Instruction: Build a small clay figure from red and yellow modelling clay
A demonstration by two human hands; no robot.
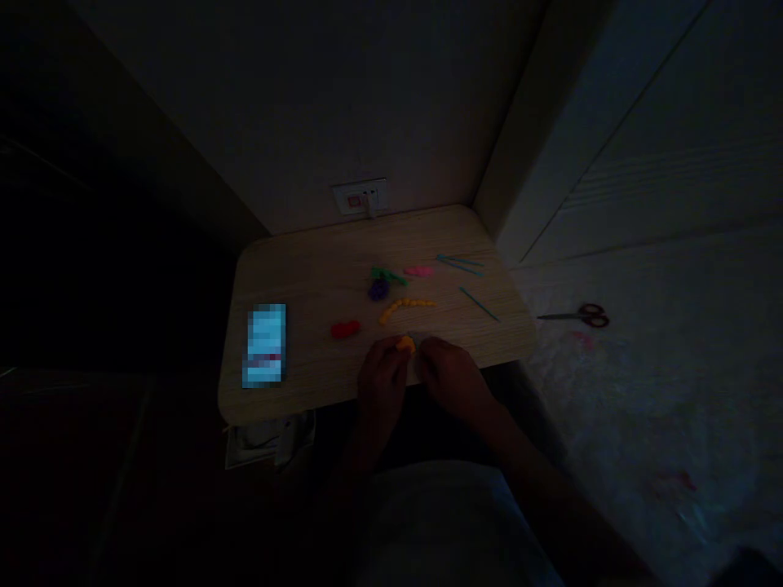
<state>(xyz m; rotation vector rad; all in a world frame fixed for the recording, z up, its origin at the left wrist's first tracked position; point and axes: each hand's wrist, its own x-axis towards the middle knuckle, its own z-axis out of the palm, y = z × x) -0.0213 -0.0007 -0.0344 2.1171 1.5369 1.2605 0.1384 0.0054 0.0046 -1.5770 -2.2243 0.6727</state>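
Note:
Both hands meet over the front edge of the small wooden table. My left hand (pixel 382 377) pinches a small orange lump of modelling clay (pixel 405 345). Close beside it, my right hand (pixel 451 373) has its fingers closed by the lump; a thin dark tip seems to show there, but the dimness hides what it is. Just beyond lies a curved, beaded strip of yellow clay (pixel 409 303). A red clay roll (pixel 346 328) rests to the left. Farther back are a dark purple clump (pixel 378 289), a green piece (pixel 390 275) and a pink piece (pixel 419 271).
Thin bluish sticks (pixel 460 265) and one greenish stick (pixel 479 304) lie on the table's right side. A lit phone (pixel 265 346) is at the left. Scissors (pixel 575 315) lie beyond the right edge, near crumpled clear plastic (pixel 603 383). A wall socket (pixel 360 196) is behind.

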